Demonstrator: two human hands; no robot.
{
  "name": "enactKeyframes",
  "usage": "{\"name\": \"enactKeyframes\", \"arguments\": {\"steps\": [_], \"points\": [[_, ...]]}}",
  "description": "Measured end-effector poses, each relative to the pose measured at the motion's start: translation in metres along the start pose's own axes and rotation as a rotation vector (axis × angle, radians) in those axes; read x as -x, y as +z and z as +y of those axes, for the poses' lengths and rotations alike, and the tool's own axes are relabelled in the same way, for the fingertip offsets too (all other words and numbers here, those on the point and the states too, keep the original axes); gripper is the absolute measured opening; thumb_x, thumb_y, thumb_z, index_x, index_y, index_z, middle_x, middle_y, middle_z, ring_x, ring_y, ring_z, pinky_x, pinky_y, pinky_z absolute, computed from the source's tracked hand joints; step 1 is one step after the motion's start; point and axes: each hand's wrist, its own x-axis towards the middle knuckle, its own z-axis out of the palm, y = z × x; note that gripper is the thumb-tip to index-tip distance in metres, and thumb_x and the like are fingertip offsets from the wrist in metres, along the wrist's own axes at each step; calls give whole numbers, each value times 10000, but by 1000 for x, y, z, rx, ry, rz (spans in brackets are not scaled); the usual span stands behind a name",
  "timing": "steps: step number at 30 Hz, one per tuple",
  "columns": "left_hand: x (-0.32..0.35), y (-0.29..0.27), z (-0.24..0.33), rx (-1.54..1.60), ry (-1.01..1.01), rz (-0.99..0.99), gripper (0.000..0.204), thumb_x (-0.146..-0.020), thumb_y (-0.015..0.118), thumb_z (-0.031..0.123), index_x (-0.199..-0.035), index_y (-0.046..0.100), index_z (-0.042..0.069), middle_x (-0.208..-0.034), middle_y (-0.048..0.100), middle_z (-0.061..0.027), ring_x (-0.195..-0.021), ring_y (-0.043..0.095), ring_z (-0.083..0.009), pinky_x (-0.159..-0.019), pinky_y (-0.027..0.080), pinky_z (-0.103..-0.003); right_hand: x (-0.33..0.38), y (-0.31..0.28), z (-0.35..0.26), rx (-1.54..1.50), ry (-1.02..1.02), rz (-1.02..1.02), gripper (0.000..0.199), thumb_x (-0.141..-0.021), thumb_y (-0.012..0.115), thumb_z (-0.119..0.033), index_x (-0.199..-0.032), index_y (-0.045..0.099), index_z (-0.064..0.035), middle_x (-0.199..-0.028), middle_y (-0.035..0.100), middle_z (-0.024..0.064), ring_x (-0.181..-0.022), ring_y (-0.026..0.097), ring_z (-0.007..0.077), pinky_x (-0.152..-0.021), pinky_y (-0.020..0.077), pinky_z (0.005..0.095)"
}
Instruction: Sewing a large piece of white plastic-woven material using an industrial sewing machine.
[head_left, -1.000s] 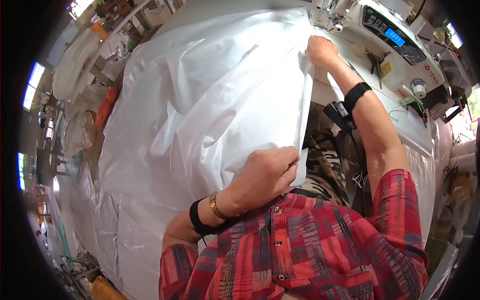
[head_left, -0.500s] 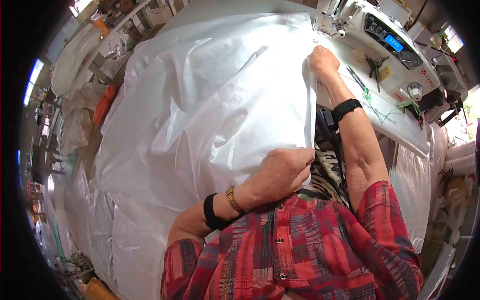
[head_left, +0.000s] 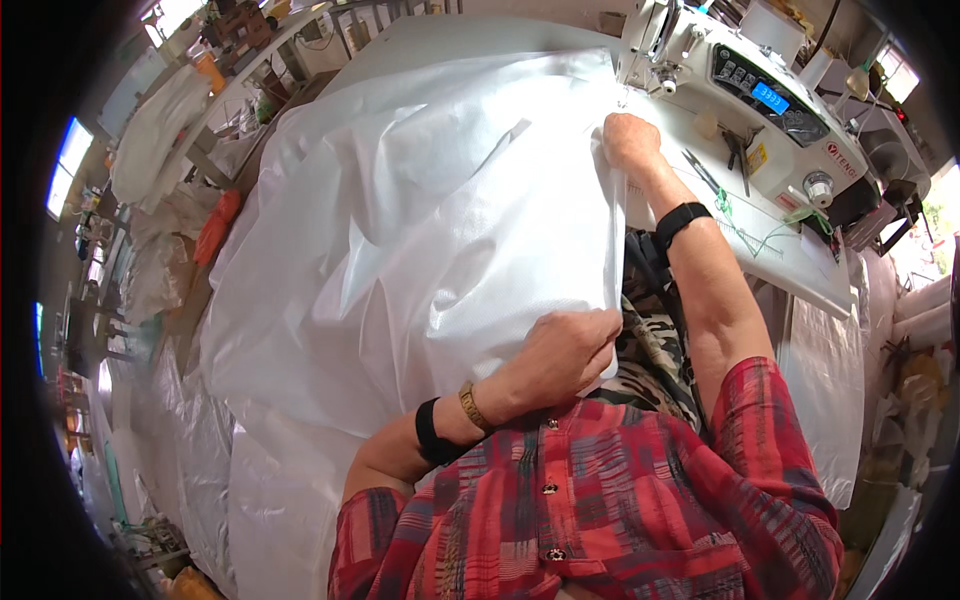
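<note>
A large sheet of shiny white woven plastic [head_left: 400, 230] lies in folds across the table and hangs down toward my lap. Its right edge runs straight between my two hands. My right hand [head_left: 632, 143] is closed on that edge at the far end, close to the needle area of a white sewing machine [head_left: 735, 100]. Nearer my body, my left hand [head_left: 570, 348] pinches the same edge, knuckles up. The fingertips of both hands are partly hidden. The needle and presser foot are lost in bright glare.
On the white machine table [head_left: 790, 275], right of my right forearm, lie dark scissors [head_left: 738, 155], a pen-like tool [head_left: 700, 168] and tangled green thread [head_left: 724, 203]. An orange-red bundle [head_left: 215, 228] and clear plastic sheeting [head_left: 185, 430] are at the left. White plastic hangs at the right.
The view has shifted slightly, so the machine appears a little lower and further left. Both hands keep their hold on the sheet's edge, with little visible movement along it.
</note>
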Motion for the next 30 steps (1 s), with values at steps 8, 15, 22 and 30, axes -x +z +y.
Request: {"name": "enactKeyframes", "arguments": {"steps": [8, 15, 22, 30], "points": [[5, 10, -22, 60, -7, -25, 102, -832, 575, 76, -819, 515, -5, -707, 547, -199, -678, 569, -397, -612, 447, -447, 25, 3, -14, -33, 42, 100, 132, -728, 675, -102, -842, 739, -84, -862, 722, 147, -852, 710, 300, -699, 566, 381], [-17, 3, -34, -4, -95, 36, 96, -824, 569, 80, -822, 517, 0, -691, 550, -209, -680, 576, -412, -607, 446, -465, -5, 9, -7, 30, -115, 183, 118, -692, 661, -43, -794, 717, -56, -833, 717, 141, -808, 707, 309, -674, 559, 391], [-28, 19, -28, 129, -130, 87, 86, -820, 566, 82, -856, 544, 8, -677, 553, -217, -643, 576, -418, -587, 458, -460, 31, 7, -3, -160, 40, 221, 138, -751, 586, -20, -865, 636, 40, -823, 686, 241, -812, 686, 391, -719, 529, 452], [-41, 31, -27, 57, 10, 45, 123, -830, 577, 111, -822, 496, 19, -685, 556, -209, -662, 583, -416, -586, 450, -479, 78, -6, -11, -152, -18, 119, 167, -772, 569, -14, -907, 637, 56, -762, 678, 240, -748, 693, 375, -700, 542, 429]]}}
